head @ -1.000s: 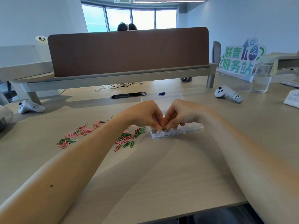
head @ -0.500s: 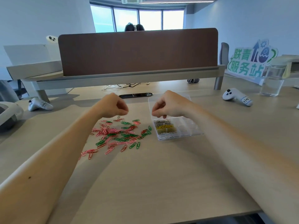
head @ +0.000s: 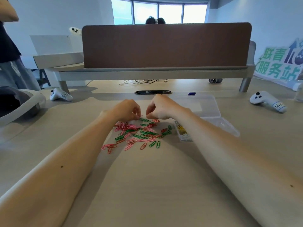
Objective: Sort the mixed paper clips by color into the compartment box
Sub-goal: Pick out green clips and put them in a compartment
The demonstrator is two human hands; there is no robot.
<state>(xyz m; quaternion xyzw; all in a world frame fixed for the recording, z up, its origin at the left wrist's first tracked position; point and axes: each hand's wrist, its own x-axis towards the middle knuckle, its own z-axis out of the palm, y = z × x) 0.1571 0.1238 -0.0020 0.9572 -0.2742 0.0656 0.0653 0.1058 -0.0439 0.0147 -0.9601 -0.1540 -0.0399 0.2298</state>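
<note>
A loose pile of pink, red and green paper clips lies on the desk in front of me. Right of it stands the clear compartment box with its lid open behind it. Yellow clips and silver clips fill its near left compartments. My left hand and my right hand hover side by side over the pile's far edge, fingers curled down with the tips close to a green clip. Whether either hand pinches a clip is hidden.
White controllers lie at the right and the far left. A headset sits at the left edge. A brown desk divider closes off the back, with a black cable slot before it. A person stands at far left.
Both hands left the compartment box, moved left and came down together at the far edge of the clip pile. My view also shifted left.
</note>
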